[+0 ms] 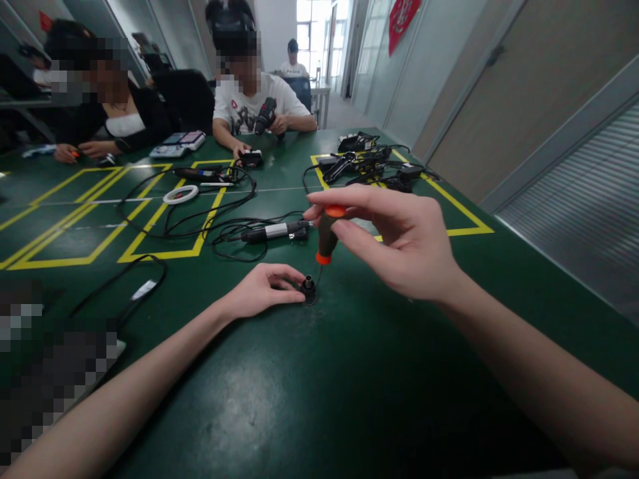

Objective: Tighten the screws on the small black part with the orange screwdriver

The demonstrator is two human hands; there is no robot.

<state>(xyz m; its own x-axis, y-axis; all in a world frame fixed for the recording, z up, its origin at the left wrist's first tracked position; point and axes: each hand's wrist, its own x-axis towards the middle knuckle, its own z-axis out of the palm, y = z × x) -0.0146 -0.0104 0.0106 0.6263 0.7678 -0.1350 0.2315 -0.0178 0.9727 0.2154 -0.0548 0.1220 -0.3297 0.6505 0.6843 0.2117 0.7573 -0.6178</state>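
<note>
My right hand (399, 233) grips a screwdriver (327, 236) with a dark handle and orange ends. Its shaft points down, and the tip is beside a small black round part with a metal top (308, 287) on the green table (299, 412). Whether the tip touches that part I cannot tell. My left hand (264, 289) rests on the table, thumb and fingers closed on the part from the left. Just beyond lies a silver-and-black pen-shaped tool (274, 231) with a coiled cord.
Behind are another corded tool (204, 174), a white ring (180, 194) and a heap of black cables and devices (369, 163). Yellow tape (164, 256) marks the table. Across it, one person holds a drill (265, 116); another person sits farther left.
</note>
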